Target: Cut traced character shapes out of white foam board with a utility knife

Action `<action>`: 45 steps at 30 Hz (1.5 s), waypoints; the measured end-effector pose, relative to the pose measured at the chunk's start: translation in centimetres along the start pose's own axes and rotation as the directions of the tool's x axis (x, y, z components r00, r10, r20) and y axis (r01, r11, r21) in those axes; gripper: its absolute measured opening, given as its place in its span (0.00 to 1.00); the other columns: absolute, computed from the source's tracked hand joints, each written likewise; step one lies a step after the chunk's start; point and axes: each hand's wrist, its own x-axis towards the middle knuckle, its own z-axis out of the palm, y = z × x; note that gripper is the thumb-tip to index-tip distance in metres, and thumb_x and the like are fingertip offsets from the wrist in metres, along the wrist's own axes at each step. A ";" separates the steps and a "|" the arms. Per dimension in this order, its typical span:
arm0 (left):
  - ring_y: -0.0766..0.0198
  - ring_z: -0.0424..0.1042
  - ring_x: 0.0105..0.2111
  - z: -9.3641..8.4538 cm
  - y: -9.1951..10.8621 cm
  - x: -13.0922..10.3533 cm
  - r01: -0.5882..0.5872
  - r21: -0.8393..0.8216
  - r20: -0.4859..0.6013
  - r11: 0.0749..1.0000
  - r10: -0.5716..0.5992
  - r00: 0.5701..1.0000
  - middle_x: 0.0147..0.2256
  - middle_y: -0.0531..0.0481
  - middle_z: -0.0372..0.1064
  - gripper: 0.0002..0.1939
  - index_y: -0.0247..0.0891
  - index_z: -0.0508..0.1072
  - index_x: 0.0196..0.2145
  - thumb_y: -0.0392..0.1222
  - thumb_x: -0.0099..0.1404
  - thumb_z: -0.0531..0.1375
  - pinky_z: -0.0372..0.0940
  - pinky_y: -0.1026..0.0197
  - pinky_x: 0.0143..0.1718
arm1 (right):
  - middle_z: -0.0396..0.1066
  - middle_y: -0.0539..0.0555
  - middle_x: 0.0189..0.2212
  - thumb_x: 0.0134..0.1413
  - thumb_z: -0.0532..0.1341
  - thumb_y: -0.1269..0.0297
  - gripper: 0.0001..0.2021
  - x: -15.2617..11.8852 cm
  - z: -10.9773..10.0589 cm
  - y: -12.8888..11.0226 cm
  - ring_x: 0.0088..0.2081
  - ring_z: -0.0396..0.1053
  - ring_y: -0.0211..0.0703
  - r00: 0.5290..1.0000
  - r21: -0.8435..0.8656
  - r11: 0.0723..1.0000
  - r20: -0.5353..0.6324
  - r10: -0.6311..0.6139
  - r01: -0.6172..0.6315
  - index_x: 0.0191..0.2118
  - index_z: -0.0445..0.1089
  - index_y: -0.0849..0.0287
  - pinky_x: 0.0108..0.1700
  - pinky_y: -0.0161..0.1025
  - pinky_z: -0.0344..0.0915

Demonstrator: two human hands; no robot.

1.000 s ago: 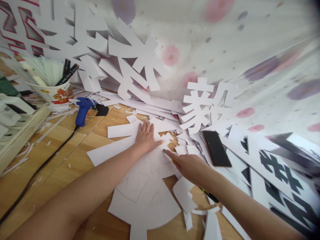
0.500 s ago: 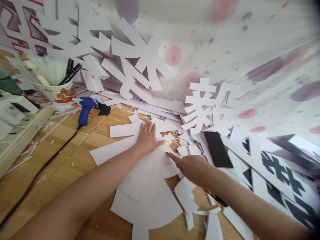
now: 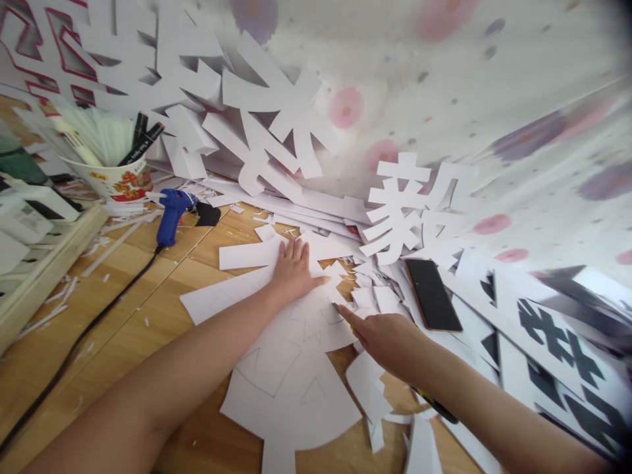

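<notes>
Right grip [image 3: 385, 334], forefinger [image 3: 351, 317] extended, holds knife [image 3: 442, 407].

Table [image 3: 162, 296]: wood, grain showing, smooth with a soft sheen.
Sheet [image 3: 291, 421]: white paper or thin board — which, I cannot tell — matt and smooth.
Knife [image 3: 439, 405]: grey metal-looking blade; black and yellow handle, apparently plastic.
Cut-out character [image 3: 405, 173]: stiff white paper or board, matt, flat-faced.
Glue gun [image 3: 170, 217]: blue plastic, smooth.
Cord [image 3: 106, 306]: black, rubbery or plastic, dull.
Cup [image 3: 106, 183]: paper-looking, smooth, printed in red.
Sticks [image 3: 106, 135]: translucent, plastic-like.
Markers [image 3: 143, 143]: smooth black plastic.
Phone [image 3: 433, 296]: dark glassy front — smooth.
Rack [image 3: 64, 266]: pale wood, looking bare and matt.
Backdrop [image 3: 444, 112]: thin cloth or plastic, flower-printed, lightly creased.
</notes>
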 end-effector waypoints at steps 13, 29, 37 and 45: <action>0.48 0.29 0.61 0.2 0.1 0.3 0.007 -0.016 0.021 1.000 -0.007 1.000 0.62 0.35 0.36 0.53 0.25 0.45 0.60 0.72 0.50 0.42 0.26 0.46 0.59 | 0.71 0.49 0.21 0.56 0.47 0.70 0.27 -2.5 1.7 0.9 0.22 0.69 0.39 0.985 0.252 0.965 -0.130 0.110 -0.075 0.62 0.42 0.57 0.20 0.34 0.44; 0.53 0.63 0.44 -2.5 -0.8 0.1 -0.025 -0.128 -0.126 0.991 0.009 0.992 0.45 0.40 0.63 0.25 0.34 0.67 0.42 0.57 0.55 0.56 0.58 0.56 0.45 | 0.69 0.58 0.39 0.60 0.44 0.60 0.24 -2.0 6.2 3.5 0.35 0.71 0.46 0.819 0.406 0.746 0.012 0.574 -0.528 0.61 0.45 0.57 0.26 0.35 0.56; 0.59 0.68 0.36 -3.9 -0.9 0.3 0.077 -0.345 0.085 0.935 -0.050 0.995 0.36 0.47 0.68 0.22 0.37 0.68 0.38 0.57 0.54 0.56 0.60 0.62 0.34 | 0.67 0.59 0.45 0.61 0.43 0.63 0.24 -2.2 6.9 3.4 0.40 0.70 0.48 0.788 0.530 0.664 0.012 0.616 -0.527 0.62 0.44 0.57 0.31 0.38 0.60; 0.51 0.64 0.45 -4.2 -0.2 -0.4 0.061 -0.198 0.122 0.978 -0.037 0.992 0.47 0.38 0.61 0.32 0.34 0.64 0.45 0.58 0.48 0.60 0.59 0.57 0.43 | 0.66 0.62 0.49 0.60 0.43 0.65 0.25 -2.8 5.5 1.5 0.42 0.69 0.51 0.813 0.732 0.557 -0.008 0.582 -0.392 0.62 0.42 0.63 0.38 0.42 0.63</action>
